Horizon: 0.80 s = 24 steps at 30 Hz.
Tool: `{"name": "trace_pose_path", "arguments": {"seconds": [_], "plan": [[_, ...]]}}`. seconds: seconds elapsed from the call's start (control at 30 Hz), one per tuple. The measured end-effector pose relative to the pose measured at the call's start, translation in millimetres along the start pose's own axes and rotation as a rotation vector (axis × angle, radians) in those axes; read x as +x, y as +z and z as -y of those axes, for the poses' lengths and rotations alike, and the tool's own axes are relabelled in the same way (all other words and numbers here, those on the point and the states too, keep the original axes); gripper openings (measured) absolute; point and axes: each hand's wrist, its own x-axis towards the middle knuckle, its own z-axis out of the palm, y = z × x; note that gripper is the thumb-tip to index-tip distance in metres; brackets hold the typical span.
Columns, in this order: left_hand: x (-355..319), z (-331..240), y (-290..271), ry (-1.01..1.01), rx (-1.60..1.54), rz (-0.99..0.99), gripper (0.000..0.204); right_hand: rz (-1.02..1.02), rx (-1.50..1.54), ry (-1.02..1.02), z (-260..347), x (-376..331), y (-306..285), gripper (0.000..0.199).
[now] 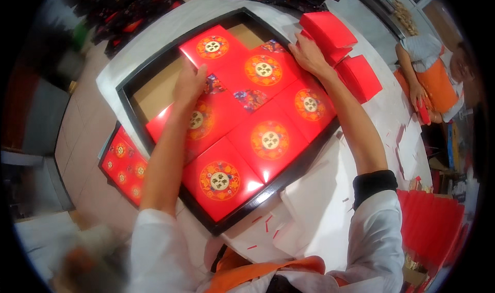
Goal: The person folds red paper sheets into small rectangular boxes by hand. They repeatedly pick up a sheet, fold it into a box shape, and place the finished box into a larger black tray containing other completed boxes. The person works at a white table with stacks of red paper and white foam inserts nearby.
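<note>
A large black-rimmed tray [170, 71] lies at a slant before me, holding several square red boxes with round gold and orange medallions. My left hand [190, 82] is inside the tray's left part, thumb apart from the fingers, at the near-left edge of the farthest red box [210, 46]. At the far right rim, my right hand [309, 55] rests with fingers stretched out, beside another red box [264, 69]. Whether those fingertips press on the rim or a box, I cannot tell. Colourful patterned pieces [251, 100] show between the boxes. Brown tray bottom [157, 94] is bare at left.
Plain red boxes [327, 32] stand stacked just right of the tray on the white table [319, 205]. Small red scraps [268, 223] lie near me. Another tray of red boxes [124, 159] sits lower left. A person in orange [435, 81] works at right, beside red sheets [430, 226].
</note>
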Motion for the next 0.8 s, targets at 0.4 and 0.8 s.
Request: {"name": "trace_pose_path", "arguments": {"seconds": [0.4, 0.8], "plan": [[60.8, -14.3, 60.9, -0.001, -0.361, 0.256, 0.031, 0.085, 0.284, 0.132, -24.5, -18.7, 27.0, 0.039], [26.3, -2.6, 50.4, 0.477, 0.346, 0.073, 0.039, -0.203, 0.576, -0.007, 10.2, -113.8, -45.5, 0.032]]}}
